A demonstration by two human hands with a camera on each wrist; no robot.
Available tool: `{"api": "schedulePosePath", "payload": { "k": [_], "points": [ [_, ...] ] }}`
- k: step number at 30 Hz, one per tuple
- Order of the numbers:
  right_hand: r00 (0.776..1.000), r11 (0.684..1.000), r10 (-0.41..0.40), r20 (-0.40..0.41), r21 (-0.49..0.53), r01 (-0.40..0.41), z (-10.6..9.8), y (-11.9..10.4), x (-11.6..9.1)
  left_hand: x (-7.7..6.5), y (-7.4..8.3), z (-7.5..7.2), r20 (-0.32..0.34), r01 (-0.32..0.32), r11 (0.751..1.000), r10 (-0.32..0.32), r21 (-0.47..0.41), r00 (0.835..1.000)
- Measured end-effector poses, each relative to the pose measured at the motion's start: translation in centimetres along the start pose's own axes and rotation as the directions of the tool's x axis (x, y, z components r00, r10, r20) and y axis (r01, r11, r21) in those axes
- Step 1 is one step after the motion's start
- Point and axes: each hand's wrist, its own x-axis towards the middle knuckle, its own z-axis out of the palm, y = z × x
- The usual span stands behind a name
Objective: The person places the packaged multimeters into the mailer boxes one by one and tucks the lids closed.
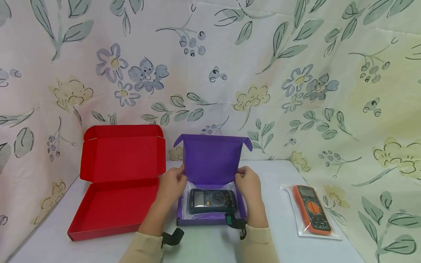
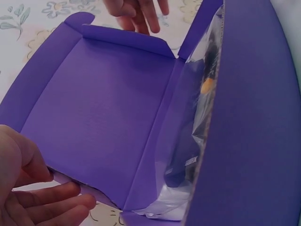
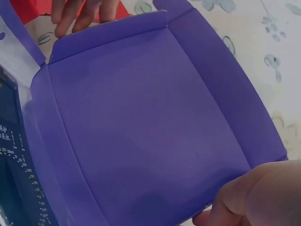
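A purple cardboard box [image 1: 210, 221] stands on the table with its lid [image 1: 212, 157] raised. Inside lies a dark multimeter [image 1: 213, 201] in a clear plastic bag, its screen toward the left. At the lid's left edge, my left hand [image 1: 171, 185] pinches the side flap between thumb and fingers, as the left wrist view shows. My right hand [image 1: 249, 184] grips the opposite edge of the lid, thumb on the inner side in the right wrist view [image 3: 256, 195]. Part of each hand's fingers is hidden behind the cardboard.
To the left, an open red box [image 1: 121, 208] has its lid [image 1: 126, 157] standing up. An orange multimeter [image 1: 312, 210] in a clear bag lies at the right of the white table [image 1: 273, 204]. A floral cloth [image 1: 210, 73] hangs behind.
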Motion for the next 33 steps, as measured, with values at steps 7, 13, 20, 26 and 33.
{"api": "schedulePosePath", "payload": {
  "k": [7,13,20,26,33],
  "points": [
    [0.998,0.998,0.023,0.055,0.053,-0.026,-0.6,0.6,0.3,0.2,-0.1,-0.5,0.088,0.099,0.993,-0.093,-0.057,0.992],
    [0.996,0.996,0.015,0.082,0.085,-0.022,-1.0,1.2,0.7,0.4,0.0,-1.3,0.169,0.201,0.97,-0.177,-0.136,0.97],
    [0.995,0.992,0.007,0.097,0.121,-0.019,-1.4,1.7,0.9,0.5,-0.1,-2.1,0.234,0.243,0.965,-0.213,-0.104,0.949],
    [0.99,0.988,0.041,0.134,0.141,-0.06,-1.8,2.1,0.8,0.6,-0.5,-2.3,0.277,0.299,0.945,-0.253,-0.135,0.927],
    [0.981,0.98,0.063,0.185,0.173,-0.096,-2.1,2.4,0.8,0.8,-0.7,-2.7,0.308,0.343,0.919,-0.274,-0.197,0.911]
  ]
}}
